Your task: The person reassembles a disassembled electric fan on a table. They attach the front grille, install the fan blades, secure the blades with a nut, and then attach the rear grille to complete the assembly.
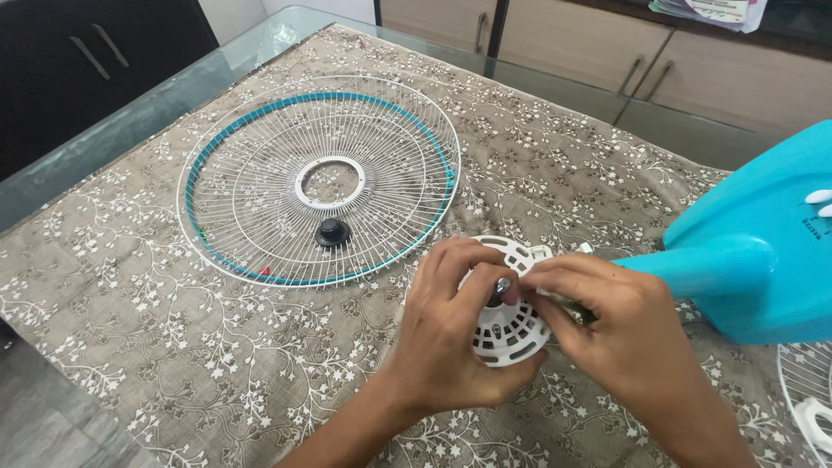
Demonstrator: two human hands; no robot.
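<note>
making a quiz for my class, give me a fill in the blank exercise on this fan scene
1. The wire fan guard has a rim band coloured ____.
2. The black knob lies on the ____.
3. Both hands, left hand and right hand, hold the white vented ____.
4. The fan stand is coloured ____.

Missing words: teal; guard; motor housing; blue

Fan guard on table, knob on it (left of motor housing)

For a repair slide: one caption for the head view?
Left hand and right hand grip a white vented plastic motor housing beside a round white wire fan guard.
</note>
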